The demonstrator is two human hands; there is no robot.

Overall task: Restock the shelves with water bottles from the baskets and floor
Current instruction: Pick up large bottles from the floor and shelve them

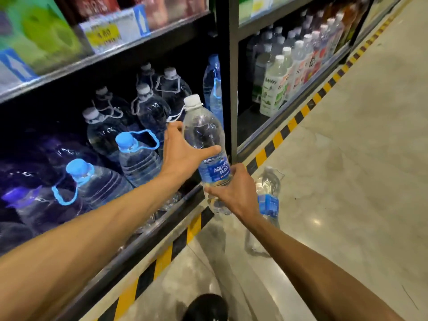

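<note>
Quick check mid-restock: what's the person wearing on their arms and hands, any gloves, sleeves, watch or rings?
Nothing that shows. The left hand and right hand are bare, no gloves or rings visible. The left forearm and right forearm are uncovered to the frame edge: no sleeve, watch or wristband in view.

Jugs on the bottom shelf — one bottle on the floor, right of it.
</note>
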